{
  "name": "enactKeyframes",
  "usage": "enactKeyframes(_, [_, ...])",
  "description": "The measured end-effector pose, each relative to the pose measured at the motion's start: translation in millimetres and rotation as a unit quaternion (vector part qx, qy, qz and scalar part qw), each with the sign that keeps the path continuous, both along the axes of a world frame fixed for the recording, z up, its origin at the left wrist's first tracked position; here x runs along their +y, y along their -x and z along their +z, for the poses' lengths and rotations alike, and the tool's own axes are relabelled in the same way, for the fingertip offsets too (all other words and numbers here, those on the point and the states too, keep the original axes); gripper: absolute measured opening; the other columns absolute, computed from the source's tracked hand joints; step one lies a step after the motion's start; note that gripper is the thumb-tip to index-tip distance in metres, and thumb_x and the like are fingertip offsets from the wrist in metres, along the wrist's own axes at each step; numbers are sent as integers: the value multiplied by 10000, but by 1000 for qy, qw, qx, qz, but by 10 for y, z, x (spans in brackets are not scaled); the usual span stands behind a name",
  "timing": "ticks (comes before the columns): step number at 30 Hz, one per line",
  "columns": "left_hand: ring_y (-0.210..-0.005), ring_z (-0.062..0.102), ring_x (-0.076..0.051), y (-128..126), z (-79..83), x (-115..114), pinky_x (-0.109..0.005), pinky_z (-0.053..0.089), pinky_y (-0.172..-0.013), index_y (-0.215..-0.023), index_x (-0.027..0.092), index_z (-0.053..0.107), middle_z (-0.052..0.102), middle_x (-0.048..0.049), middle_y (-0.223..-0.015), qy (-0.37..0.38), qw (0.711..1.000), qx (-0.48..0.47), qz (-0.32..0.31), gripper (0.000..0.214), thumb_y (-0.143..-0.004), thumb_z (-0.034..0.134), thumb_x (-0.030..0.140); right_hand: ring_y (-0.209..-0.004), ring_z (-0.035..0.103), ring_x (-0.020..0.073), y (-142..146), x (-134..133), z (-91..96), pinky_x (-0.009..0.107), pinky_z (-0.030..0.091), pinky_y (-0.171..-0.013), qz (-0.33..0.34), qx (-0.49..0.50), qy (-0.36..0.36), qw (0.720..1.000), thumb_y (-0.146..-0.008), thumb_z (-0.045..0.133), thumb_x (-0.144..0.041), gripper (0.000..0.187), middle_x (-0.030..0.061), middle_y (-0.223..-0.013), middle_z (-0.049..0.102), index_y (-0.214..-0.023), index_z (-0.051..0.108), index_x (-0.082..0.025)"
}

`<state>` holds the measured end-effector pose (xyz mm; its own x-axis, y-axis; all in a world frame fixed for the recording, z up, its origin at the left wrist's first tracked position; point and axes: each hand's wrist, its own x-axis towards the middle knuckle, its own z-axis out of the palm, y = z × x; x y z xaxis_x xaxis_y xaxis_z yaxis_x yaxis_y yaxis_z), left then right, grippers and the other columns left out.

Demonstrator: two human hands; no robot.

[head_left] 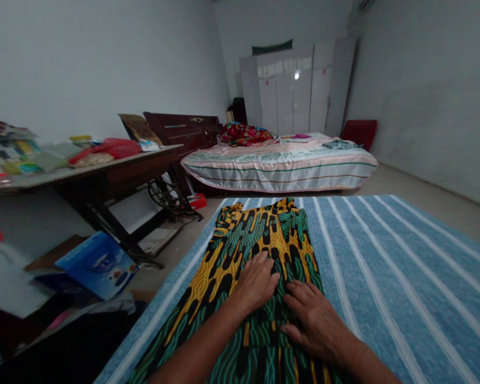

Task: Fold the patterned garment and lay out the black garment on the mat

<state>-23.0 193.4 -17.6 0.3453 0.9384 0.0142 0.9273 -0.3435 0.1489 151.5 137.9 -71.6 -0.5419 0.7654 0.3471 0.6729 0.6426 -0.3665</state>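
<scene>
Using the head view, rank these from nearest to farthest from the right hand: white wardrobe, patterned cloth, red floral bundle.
From the right hand:
1. Patterned cloth: directly under the hand, on the blue striped cover.
2. Red floral bundle: ahead and to the left, on the far bed.
3. White wardrobe: farthest, beyond that bed.

Left hand point(256, 282) and right hand point(318, 318), palms down, near each other but apart, the left farther forward. Right thumb point(295, 333) spread from its fingers point(301, 292). Left forearm point(208, 336) and right forearm point(370, 360) bare, converging forward.
</scene>
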Motion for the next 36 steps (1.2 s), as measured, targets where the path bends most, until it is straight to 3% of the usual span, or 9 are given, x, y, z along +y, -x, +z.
enactKeyframes(4, [-1361, 318, -234, -310, -78, 675, -390, 280, -1103, -1227, 130, 506, 407, -140, -1438, -13, 1000, 3, 20, 389, -905, 378, 307, -1243, 449, 295, 27, 35, -148, 463, 343, -1053, -16, 12, -13, 1000, -785, 599, -500, 479, 113, -1295, 556, -1158, 612, -200])
enactKeyframes(8, [-1408, 200, -255, -522, -234, 1270, -417, 212, -1128, -1345, 111, 393, 276, -145, -1513, -6, 999, 8, 43, 521, -922, 332, 408, -1208, 488, 339, 73, 127, -423, 493, 412, -988, -20, 13, -67, 997, -747, 600, -593, 543, 140, -1283, 570, -1125, 638, -205])
enactKeyframes(14, [-1422, 148, -268, -630, -433, 1819, -491, 153, -1128, -1392, 127, 330, 211, -154, -1534, 27, 998, 14, 50, 692, -895, 212, 594, -1163, 524, 365, 73, 240, -691, 492, 484, -890, -10, 5, -140, 990, -749, 577, -643, 576, 152, -1251, 591, -1133, 617, -215])
enactKeyframes(19, [-1427, 117, -267, -667, -497, 1969, -524, 128, -1122, -1412, 127, 289, 197, -159, -1537, 30, 998, 20, 45, 749, -870, 207, 637, -1134, 558, 330, -25, 288, -693, 448, 519, -842, 7, 7, -192, 981, -828, 527, -569, 477, 126, -1240, 606, -1167, 578, -237])
enactKeyframes(25, [-1404, 202, -282, -664, -491, 1970, -544, 174, -1103, -1372, 164, 350, 279, -153, -1511, 6, 999, 22, 47, 667, -876, 262, 602, -1139, 556, 331, -34, 298, -693, 454, 509, -868, 8, 9, -177, 984, -823, 506, -604, 519, 143, -1236, 602, -1170, 568, -223])
enactKeyframes(29, [-1377, 252, -319, -756, -437, 1927, -555, 177, -1095, -1312, 136, 413, 351, -184, -1462, -50, 997, 22, 48, 565, -884, 369, 503, -1117, 577, 296, -28, 317, -674, 426, 523, -849, -1, -7, -188, 982, -899, 477, -428, 332, 116, -1214, 621, -1155, 574, -241])
enactKeyframes(32, [-1400, 193, -256, -900, -436, 1907, -456, 120, -1139, -1259, 145, 465, 323, -134, -1486, -94, 995, 20, -15, 423, -904, 388, 361, -1101, 589, 288, -28, 331, -660, 426, 530, -835, 6, -11, -197, 980, -916, 451, -392, 310, 107, -1200, 631, -1164, 568, -248])
enactKeyframes(36, [-1345, 312, -201, -1076, -527, 1963, -360, 241, -1106, -1140, 177, 556, 447, -89, -1403, -87, 993, 21, -83, 314, -923, 351, 274, -1102, 589, 297, -21, 343, -665, 435, 523, -844, 19, -6, -192, 981, -920, 448, -382, 308, 118, -1198, 629, -1164, 564, -235])
